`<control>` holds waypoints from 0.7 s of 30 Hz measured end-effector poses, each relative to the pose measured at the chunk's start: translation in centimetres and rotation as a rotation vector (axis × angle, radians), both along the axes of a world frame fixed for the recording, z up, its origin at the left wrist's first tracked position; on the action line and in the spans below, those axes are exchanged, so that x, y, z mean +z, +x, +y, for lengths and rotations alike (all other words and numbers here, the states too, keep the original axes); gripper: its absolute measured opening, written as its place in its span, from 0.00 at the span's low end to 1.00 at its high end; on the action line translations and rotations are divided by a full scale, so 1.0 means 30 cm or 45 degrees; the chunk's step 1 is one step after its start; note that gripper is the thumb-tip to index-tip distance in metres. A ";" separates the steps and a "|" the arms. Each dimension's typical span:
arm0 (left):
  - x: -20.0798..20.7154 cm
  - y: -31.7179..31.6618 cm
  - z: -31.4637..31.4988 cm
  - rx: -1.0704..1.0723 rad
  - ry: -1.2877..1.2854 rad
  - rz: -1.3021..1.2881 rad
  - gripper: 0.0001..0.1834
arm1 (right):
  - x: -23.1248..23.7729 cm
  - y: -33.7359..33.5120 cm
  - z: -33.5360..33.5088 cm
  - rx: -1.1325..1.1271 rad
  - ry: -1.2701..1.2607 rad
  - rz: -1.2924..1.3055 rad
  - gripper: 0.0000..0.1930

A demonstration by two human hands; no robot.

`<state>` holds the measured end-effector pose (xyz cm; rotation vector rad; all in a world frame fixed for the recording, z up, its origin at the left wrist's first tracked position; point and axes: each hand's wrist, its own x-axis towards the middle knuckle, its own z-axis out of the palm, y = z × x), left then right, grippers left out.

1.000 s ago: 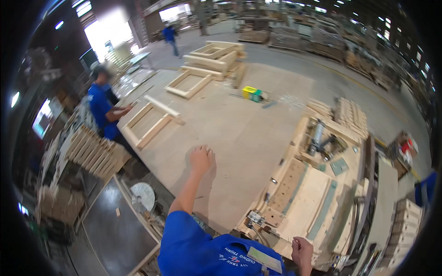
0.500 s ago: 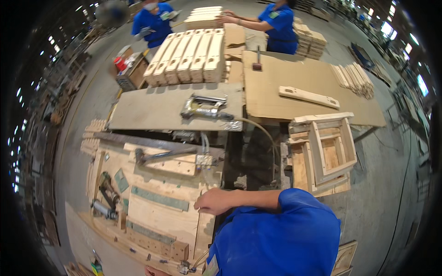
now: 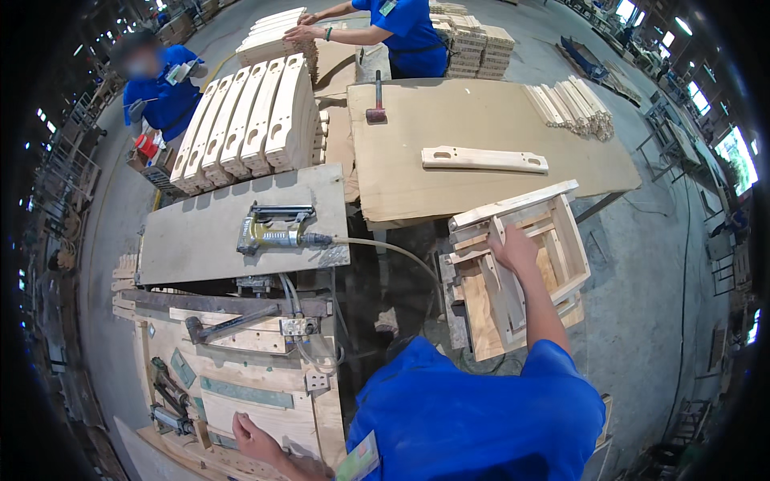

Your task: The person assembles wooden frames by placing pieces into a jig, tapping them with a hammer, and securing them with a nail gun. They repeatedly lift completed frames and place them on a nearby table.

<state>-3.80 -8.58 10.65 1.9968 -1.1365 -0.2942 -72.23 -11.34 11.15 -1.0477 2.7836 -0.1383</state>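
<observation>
Your right hand [image 3: 513, 250] stretches forward, grasping the frame [image 3: 573, 240], which lies beneath it and extends rightward. Your left hand [image 3: 255, 443] hangs half-curled over the board [image 3: 223, 407]; I can't tell if it's gripping.

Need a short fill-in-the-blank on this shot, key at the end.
The hand on the wooden frame is the person's ____ one.
Of the nail gun and the mallet, the other hand is nearer the ____.
The mallet lies to the ____ of the slat bundle.
The person's shirt is ____.

Key: right; nail gun; left; blue.
</observation>
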 end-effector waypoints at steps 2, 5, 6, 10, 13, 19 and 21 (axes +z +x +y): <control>-0.003 -0.077 -0.075 -0.051 -0.031 0.110 0.19 | -0.067 -0.030 0.070 -0.038 0.171 -0.103 0.26; 0.002 -0.137 -0.158 -0.152 -0.088 0.177 0.18 | -0.109 -0.035 0.113 -0.049 -0.118 -0.247 0.26; 0.010 -0.157 -0.182 -0.189 -0.092 0.175 0.17 | -0.112 -0.030 0.123 -0.052 -0.156 -0.231 0.25; 0.050 -0.214 -0.253 -0.323 -0.177 0.105 0.15 | -0.041 -0.042 0.118 -0.135 -0.293 -0.164 0.23; 0.079 -0.244 -0.264 -0.417 -0.235 0.055 0.12 | 0.084 -0.108 0.158 -0.116 -0.529 -0.072 0.21; 0.186 -0.295 -0.224 -0.650 -0.369 0.059 0.12 | 0.456 -0.047 0.165 -0.056 -1.375 -0.880 0.15; 0.205 -0.327 -0.213 -0.783 -0.415 0.072 0.15 | 0.607 0.059 0.124 -0.026 -1.787 -1.112 0.13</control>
